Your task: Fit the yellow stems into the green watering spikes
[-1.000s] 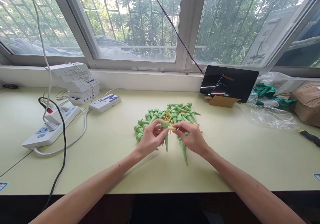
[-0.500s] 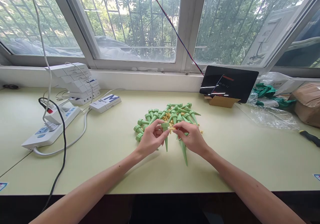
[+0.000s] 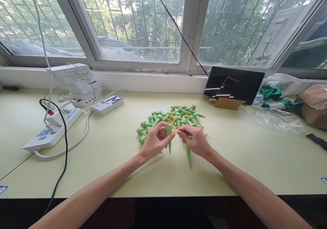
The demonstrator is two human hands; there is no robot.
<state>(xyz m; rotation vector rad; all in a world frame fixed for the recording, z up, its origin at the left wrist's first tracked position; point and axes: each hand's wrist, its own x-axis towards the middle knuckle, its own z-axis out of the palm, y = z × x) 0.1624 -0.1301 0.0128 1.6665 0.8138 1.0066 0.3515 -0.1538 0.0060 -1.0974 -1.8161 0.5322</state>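
Between the thumb and fingers of my left hand [image 3: 156, 140] a green plastic watering spike [image 3: 169, 130] is held upright, its capped end up and its tip pointing down. My right hand [image 3: 195, 140] pinches a small yellow plastic piece [image 3: 175, 131] close beside the spike's upper part; whether the two touch I cannot tell. Behind my hands lies a pile of similar green spikes [image 3: 196, 118], with small yellow pieces [image 3: 170, 119] scattered among them. Another green spike [image 3: 187, 156] lies under my right hand, its tip toward me.
At the left are a white power strip [image 3: 55, 130], a black cable [image 3: 65, 154], stacked white boxes [image 3: 80, 82] and one separate box [image 3: 108, 105]. A tablet [image 3: 233, 85] leans on a cardboard stand at the back right. Plastic bags [image 3: 278, 103] and a black-handled tool [image 3: 316, 141] lie far right.
The small yellow piece has turned slightly in my right fingers at the spike's side. Both hands stay in nearly the same place, and the pile is unchanged.
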